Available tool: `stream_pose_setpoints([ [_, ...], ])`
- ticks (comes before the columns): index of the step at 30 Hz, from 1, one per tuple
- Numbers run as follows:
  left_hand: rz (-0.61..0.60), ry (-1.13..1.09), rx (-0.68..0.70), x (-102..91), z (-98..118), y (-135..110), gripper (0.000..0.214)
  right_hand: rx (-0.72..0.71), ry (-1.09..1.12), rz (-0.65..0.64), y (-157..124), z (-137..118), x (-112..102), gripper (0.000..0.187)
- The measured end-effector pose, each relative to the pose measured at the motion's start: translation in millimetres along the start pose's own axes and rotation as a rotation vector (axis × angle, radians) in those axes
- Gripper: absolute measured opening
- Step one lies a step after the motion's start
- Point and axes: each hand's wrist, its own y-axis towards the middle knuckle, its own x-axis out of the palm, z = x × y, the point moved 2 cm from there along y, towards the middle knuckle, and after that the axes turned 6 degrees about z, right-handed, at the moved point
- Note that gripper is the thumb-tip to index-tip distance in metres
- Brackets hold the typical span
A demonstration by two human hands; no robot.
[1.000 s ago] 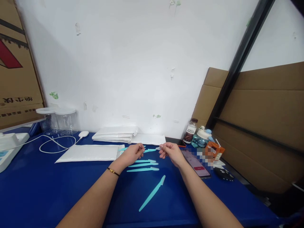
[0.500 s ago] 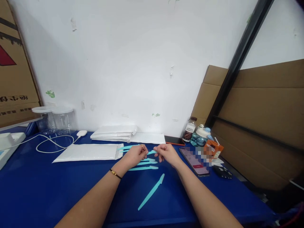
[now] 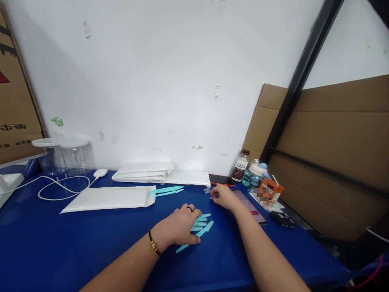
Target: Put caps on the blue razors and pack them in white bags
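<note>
My left hand lies palm down over several turquoise eyebrow razors. Its thumb crosses the nearest one and its curled fingers are around the others, partly hiding them. By the near edge of the phone, my right hand pinches a small clear plastic cap, of which little shows. More clear caps lie just beyond those fingertips. Farther left, two more turquoise razors rest with their ends at the mouth of a white padded mailer.
White mailers are stacked against the wall. A dark phone, a brown-capped bottle, a blue water bottle, an orange carton and a lit phone stand or lie at right. Clear jars and a white cable are at left.
Both hands have separated. My left hand has come nearer and gathered the loose razors closer together, toward the right. My right hand has moved right, away from the razor, to the clear caps.
</note>
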Motion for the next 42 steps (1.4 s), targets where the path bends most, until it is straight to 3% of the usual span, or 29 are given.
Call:
stream_pose_setpoints([
  [3, -0.017, -0.03, 0.09, -2.3, 2.9, 1.4, 0.046, 0.03, -0.079, -0.032, 0.2, -5.9, -0.5, 0.009],
  [6, 0.001, -0.103, 0.122, -6.8, -9.5, 4.9, 0.046, 0.028, -0.171, -0.029, 0.5, -12.8, 1.9, 0.005],
  [9, 0.163, -0.084, -0.004, -13.8, -37.4, 11.2, 0.044, 0.005, -0.235, 0.006, 1.3, -19.0, 6.7, 0.005],
  [11, 0.307, 0.092, -0.154, -17.9, -59.2, 14.9, 0.035, 0.005, -0.221, 0.015, 1.6, -20.3, 9.9, 0.006],
  [14, 0.4, 0.311, -0.326, -19.3, -84.4, 18.5, 0.027, 0.029, 0.01, 0.004, 2.0, -18.4, 13.8, 0.008],
  [17, 0.412, 0.345, -0.354, -17.4, -94.6, 21.3, 0.018, 0.118, 0.451, -0.004, 2.5, -16.5, 16.4, 0.009],
  [21, 0.386, 0.317, -0.282, -16.8, -92.5, 24.2, 0.014, 0.155, 0.951, -0.049, 2.7, -24.9, 18.9, 0.017],
  [24, 0.377, 0.302, -0.232, -17.8, -89.1, 25.3, 0.022, 0.155, 1.103, -0.069, 1.9, -34.3, 20.5, 0.024],
  [34, 0.458, 0.02, -0.146, -21.1, -81.6, 24.5, 0.022, 0.171, 1.094, 0.034, 1.2, -41.5, 17.7, 0.033],
  [42, 0.405, -0.029, -0.07, -19.8, -60.4, 23.3, 0.02, 0.132, 1.08, -0.128, -1.6, -49.8, 18.8, 0.03],
])
